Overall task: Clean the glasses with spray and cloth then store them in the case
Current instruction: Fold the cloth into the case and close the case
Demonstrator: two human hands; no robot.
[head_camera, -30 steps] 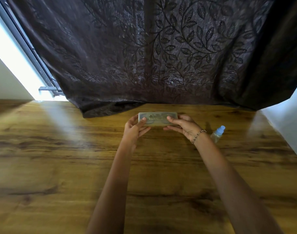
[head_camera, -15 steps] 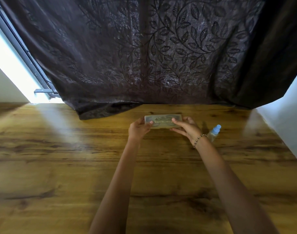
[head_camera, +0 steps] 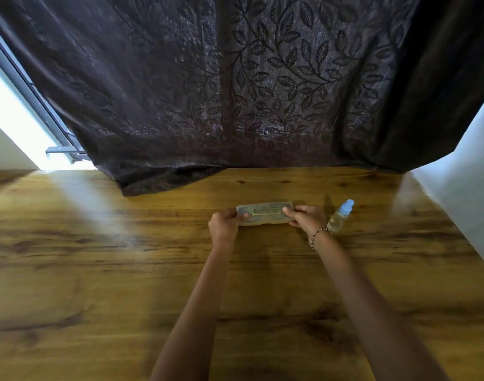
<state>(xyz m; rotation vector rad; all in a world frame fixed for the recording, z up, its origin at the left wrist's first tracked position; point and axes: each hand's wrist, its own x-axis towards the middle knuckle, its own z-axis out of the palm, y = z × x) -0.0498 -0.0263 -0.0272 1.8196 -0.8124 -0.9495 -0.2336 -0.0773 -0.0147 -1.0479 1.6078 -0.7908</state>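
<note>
Left hand [head_camera: 223,225] of mine grips the left end of the glasses case [head_camera: 265,214], thumb over the lid and fingers curled round it. The case is translucent and closed, with gold print on top, and lies lengthwise at the far middle of the wooden table [head_camera: 97,270]. I cannot tell whether it touches the wood or what is inside. At its right end my right hand [head_camera: 308,220] pinches it the same way, with a beaded bracelet [head_camera: 319,235] on that wrist. Just right of that hand stands the spray bottle [head_camera: 339,215], clear with a pale blue cap and apart from the case. A dark leaf-patterned curtain [head_camera: 235,92] hangs behind, its hem on the table's far edge.
</note>
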